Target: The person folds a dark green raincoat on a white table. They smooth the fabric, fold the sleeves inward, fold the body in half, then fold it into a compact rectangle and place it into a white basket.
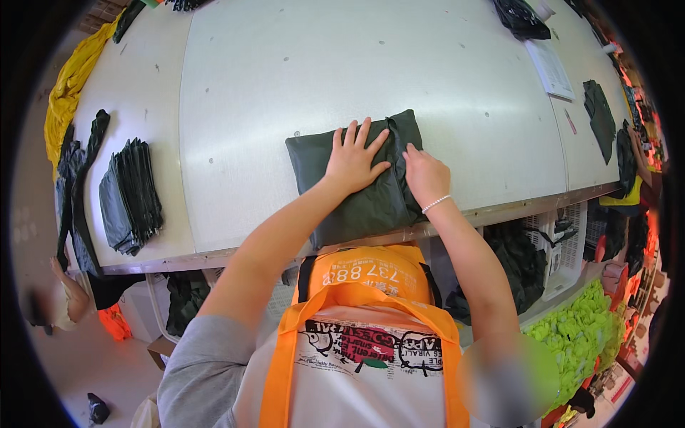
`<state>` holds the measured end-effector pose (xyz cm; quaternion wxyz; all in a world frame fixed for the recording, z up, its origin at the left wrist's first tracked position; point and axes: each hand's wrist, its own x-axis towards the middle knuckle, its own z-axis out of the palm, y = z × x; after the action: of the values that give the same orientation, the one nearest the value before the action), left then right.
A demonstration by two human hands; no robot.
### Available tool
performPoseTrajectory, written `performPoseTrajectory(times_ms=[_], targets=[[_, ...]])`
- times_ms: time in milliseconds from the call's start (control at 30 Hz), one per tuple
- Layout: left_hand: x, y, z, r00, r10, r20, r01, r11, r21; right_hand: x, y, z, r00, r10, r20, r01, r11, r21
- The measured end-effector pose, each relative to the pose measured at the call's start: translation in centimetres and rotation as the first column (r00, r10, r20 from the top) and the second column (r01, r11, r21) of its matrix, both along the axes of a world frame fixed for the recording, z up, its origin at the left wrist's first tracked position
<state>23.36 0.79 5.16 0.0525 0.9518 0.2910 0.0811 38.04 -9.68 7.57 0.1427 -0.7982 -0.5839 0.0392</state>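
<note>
A dark green folded piece of shiny fabric (353, 214) lies flat at the table's near edge, in front of my body. My left hand (353, 160) presses on its top with the fingers spread apart. Beside it, my right hand (427, 173), with a beaded bracelet at the wrist, is closed in a pinch on the fabric's right-hand flap. The flap makes a raised, creased strip between my two hands. Part of the fabric is covered by my left hand and forearm.
On the pale table (314, 78) stands a stack of folded dark pieces (132, 196) at left, near yellow cloth (68, 100). Papers (549, 68) and another dark piece (599, 118) lie right. Below are a white crate (567, 257) and lime-green cloth (578, 335). Other people work at both sides.
</note>
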Motion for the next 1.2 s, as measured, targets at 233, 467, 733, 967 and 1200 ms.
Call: performPoseTrajectory(times_ms=[233, 467, 733, 967, 1200], targets=[[0.6, 0.4, -1.3, 0.997, 0.067, -0.023, -0.068, 0.996, -0.056, -3.8, 3.6, -0.6, 0.953, 0.211, 0.215, -0.147, 0.948, -0.282], [2.8, 2.2, -1.2, 0.994, 0.112, 0.018, -0.110, 0.987, -0.119, 0.3, 4.2, -2.8, 0.956, 0.293, -0.030, -0.294, 0.956, -0.023], [4.7, 4.5, -2.8, 0.925, 0.371, 0.080, -0.295, 0.837, -0.462, 3.2, 11.4, -3.0, 0.967, 0.015, -0.255, -0.084, 0.961, -0.262], [6.0, 6.4, -3.9, 0.849, 0.528, -0.022, -0.442, 0.686, -0.579, 3.3, 11.6, -3.9, 0.961, 0.101, -0.258, -0.153, 0.970, -0.189], [7.2, 7.9, -3.6, 0.743, 0.640, -0.194, -0.552, 0.424, -0.718, 3.9, 10.1, -5.2, 0.950, 0.188, -0.250, -0.164, 0.980, 0.116]])
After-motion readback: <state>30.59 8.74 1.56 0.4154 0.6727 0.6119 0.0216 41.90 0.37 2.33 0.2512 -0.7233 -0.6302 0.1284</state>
